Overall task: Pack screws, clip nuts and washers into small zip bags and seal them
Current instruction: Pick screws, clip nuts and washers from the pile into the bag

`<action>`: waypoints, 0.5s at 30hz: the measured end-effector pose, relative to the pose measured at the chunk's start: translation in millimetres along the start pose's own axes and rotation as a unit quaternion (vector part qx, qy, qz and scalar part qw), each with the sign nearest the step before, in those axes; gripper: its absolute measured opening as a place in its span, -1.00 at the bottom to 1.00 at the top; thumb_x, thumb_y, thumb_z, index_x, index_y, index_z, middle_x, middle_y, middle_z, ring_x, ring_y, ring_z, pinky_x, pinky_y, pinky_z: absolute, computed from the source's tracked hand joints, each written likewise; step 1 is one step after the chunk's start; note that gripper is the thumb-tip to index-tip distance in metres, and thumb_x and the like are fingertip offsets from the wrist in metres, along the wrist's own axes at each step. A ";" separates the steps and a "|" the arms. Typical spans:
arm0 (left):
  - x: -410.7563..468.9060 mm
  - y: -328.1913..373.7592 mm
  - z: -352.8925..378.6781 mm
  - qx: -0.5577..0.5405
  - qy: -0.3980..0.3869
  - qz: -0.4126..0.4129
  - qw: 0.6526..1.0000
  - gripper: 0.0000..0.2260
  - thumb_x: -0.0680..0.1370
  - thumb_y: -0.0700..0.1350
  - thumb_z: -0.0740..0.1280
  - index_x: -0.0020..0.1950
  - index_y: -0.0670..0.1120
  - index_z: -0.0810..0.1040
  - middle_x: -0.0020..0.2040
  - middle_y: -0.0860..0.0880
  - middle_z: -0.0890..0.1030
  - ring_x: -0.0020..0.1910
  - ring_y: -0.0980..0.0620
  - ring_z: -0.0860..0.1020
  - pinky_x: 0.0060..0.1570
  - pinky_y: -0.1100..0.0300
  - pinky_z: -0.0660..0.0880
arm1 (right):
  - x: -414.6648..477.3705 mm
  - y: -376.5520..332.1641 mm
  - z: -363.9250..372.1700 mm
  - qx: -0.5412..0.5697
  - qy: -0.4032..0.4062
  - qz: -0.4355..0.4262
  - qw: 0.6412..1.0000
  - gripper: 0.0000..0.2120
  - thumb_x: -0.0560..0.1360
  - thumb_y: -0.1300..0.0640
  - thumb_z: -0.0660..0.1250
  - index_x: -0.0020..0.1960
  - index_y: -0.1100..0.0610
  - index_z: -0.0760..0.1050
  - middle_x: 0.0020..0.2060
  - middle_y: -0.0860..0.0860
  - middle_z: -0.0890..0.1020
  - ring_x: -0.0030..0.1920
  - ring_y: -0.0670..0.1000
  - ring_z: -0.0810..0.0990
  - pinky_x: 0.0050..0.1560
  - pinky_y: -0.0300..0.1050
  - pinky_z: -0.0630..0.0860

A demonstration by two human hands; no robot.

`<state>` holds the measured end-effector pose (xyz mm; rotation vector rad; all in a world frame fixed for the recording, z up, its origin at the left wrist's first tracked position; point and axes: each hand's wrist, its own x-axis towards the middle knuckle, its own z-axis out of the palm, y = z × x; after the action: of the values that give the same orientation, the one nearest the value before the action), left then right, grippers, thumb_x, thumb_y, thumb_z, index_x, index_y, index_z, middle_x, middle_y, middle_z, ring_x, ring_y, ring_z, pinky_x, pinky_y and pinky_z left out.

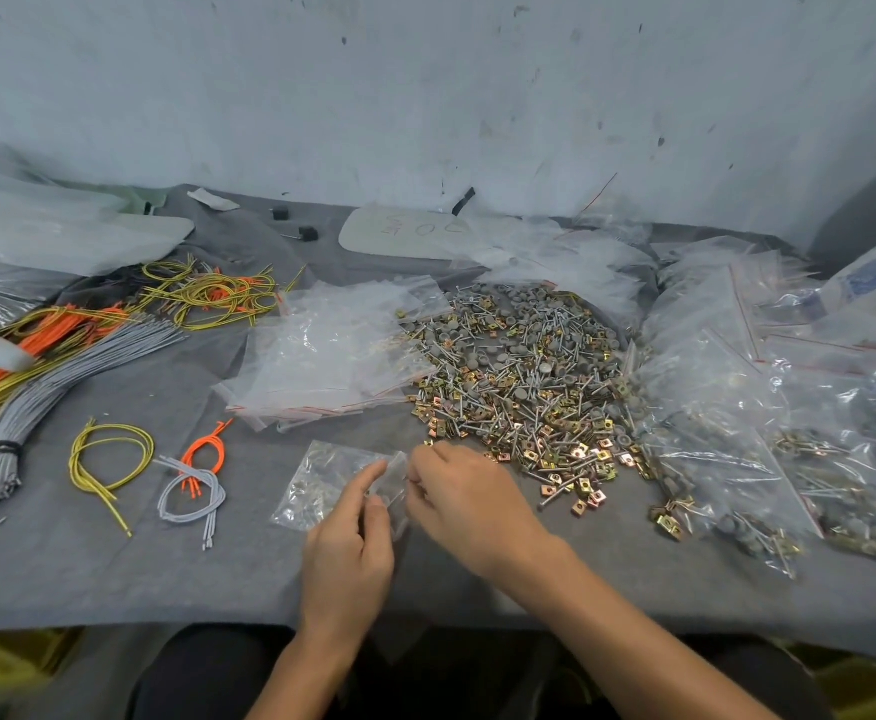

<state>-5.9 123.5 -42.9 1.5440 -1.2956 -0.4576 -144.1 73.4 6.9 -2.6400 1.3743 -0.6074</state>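
Observation:
A small clear zip bag (391, 485) stands between my hands near the table's front edge. My left hand (347, 537) pinches its near side with thumb and forefinger. My right hand (461, 496) has its fingers curled at the bag's mouth; what they hold is hidden. Behind the hands lies another small bag (316, 480) with some hardware in it. A big loose pile of screws, gold clip nuts and grey washers (524, 376) spreads just right of and beyond my right hand.
A stack of empty zip bags (321, 356) lies left of the pile. Filled bags (747, 439) are heaped at the right. Grey, orange and yellow-green wire bundles (61, 356) and small wire loops (113, 465) cover the left of the grey cloth (113, 574).

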 end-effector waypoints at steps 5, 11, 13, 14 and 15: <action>-0.3 -0.2 -0.8 -0.007 -0.007 -0.004 1.000 -0.66 0.63 -0.24 0.26 0.33 0.06 0.58 -0.12 -0.09 0.70 -0.17 -0.11 0.62 -0.15 0.04 0.51 | -3.2 0.6 6.0 0.066 -0.002 0.017 0.998 -0.88 0.64 0.05 0.23 0.01 0.09 0.49 -0.09 -0.01 0.55 -0.05 0.05 0.52 -0.05 0.01 0.46; -1.7 0.5 0.0 -0.013 -0.012 -0.007 1.000 -0.68 0.64 -0.21 0.24 0.35 0.05 0.57 -0.03 -0.10 0.71 -0.06 -0.11 0.64 -0.01 -0.03 0.56 | -11.5 4.7 -7.5 0.117 -0.012 0.072 0.990 -0.84 0.68 -0.08 0.16 0.03 -0.01 0.40 -0.16 -0.07 0.58 -0.11 0.05 0.55 -0.04 0.10 0.47; -1.6 0.1 -0.2 -0.013 -0.012 -0.006 1.000 -0.68 0.64 -0.20 0.24 0.34 0.06 0.56 -0.06 -0.09 0.70 -0.09 -0.10 0.64 -0.04 -0.02 0.55 | -10.0 -1.3 -9.6 0.091 -0.040 0.089 0.991 -0.80 0.67 -0.13 0.12 0.02 -0.03 0.35 -0.17 -0.03 0.63 -0.11 0.12 0.58 -0.07 0.10 0.49; -1.3 -0.3 -0.1 -0.010 -0.011 -0.005 1.000 -0.67 0.64 -0.21 0.25 0.34 0.07 0.57 -0.07 -0.08 0.70 -0.11 -0.10 0.64 -0.07 0.01 0.54 | -8.1 -4.9 -9.0 0.067 -0.050 0.095 0.992 -0.79 0.67 -0.14 0.12 0.02 -0.01 0.37 -0.14 -0.01 0.65 -0.07 0.16 0.60 -0.07 0.10 0.49; -1.0 -0.9 0.2 -0.005 -0.009 -0.002 1.000 -0.67 0.63 -0.21 0.25 0.34 0.06 0.57 -0.08 -0.08 0.70 -0.12 -0.09 0.64 -0.10 0.04 0.51 | -5.6 -8.5 -7.2 0.037 -0.052 0.097 0.993 -0.77 0.67 -0.13 0.13 0.03 0.01 0.39 -0.09 0.00 0.66 -0.04 0.18 0.61 -0.06 0.09 0.50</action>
<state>-5.9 124.2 -44.0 1.5367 -1.3032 -0.4817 -143.4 83.5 14.1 -2.4064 1.5217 -0.4802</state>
